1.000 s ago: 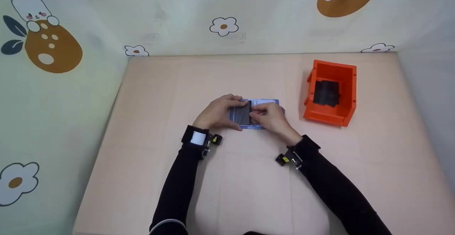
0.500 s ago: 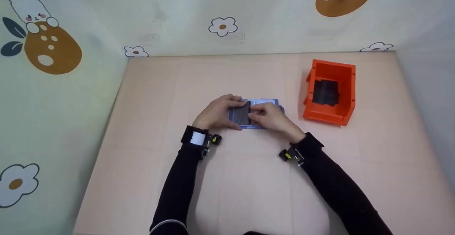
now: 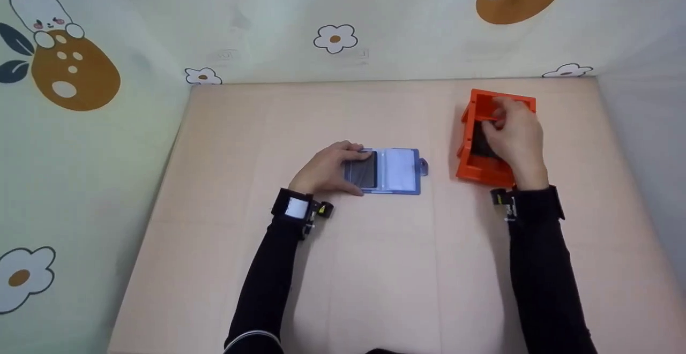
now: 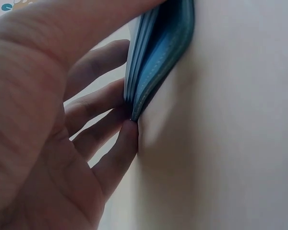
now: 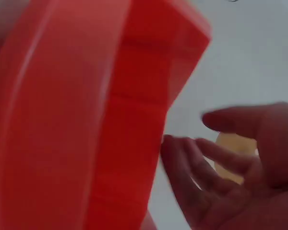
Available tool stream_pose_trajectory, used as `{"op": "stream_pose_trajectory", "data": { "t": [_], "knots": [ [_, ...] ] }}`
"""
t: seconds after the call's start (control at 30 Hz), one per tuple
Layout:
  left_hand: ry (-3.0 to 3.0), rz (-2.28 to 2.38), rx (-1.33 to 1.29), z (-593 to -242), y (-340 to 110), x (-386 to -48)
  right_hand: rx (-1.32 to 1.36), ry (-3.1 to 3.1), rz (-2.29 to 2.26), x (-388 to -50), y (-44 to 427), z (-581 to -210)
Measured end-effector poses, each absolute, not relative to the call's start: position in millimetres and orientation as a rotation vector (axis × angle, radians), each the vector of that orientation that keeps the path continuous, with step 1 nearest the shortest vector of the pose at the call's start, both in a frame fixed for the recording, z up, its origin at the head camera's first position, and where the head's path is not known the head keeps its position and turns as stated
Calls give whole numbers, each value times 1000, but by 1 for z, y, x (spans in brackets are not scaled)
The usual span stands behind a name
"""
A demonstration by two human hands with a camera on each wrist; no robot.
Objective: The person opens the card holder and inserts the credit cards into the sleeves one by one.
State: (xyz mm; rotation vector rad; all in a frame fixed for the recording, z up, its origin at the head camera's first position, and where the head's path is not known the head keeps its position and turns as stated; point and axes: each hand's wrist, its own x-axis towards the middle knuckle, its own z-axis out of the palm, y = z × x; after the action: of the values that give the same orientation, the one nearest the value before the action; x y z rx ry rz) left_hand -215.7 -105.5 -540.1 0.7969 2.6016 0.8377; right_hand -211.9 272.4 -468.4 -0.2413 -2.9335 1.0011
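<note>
A small blue card holder with clear sleeves lies unfolded on the table. Its left side bears a dark flat piece, probably a card. My left hand grips the left end, thumb at the near edge and fingers at the far edge. In the left wrist view, fingertips meet the blue holder's edge, where its layers spread apart. Over an orange bin is my right hand, thumb and fingers apart with nothing seen between them. Dark flat pieces in the bin are partly hidden beneath it.
The bin stands at the table's right rear, its red-orange wall close to the hand in the right wrist view. A patterned wall cloth rises behind the pale table cover.
My right hand has left the card holder and moved right, up to the orange bin. The left hand stays where it was on the holder, whose right side now shows.
</note>
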Motion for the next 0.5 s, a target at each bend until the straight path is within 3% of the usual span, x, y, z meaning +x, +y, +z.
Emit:
{"op": "stream_pose_trajectory", "data": {
  "t": [0.17, 0.5],
  "knots": [
    [2589, 836, 807, -541, -106, -216, -29, -3373, 683, -218, 273, -490],
    [2594, 833, 799, -540, -107, -215, 216, -3269, 371, -215, 273, -497]
  ]
}}
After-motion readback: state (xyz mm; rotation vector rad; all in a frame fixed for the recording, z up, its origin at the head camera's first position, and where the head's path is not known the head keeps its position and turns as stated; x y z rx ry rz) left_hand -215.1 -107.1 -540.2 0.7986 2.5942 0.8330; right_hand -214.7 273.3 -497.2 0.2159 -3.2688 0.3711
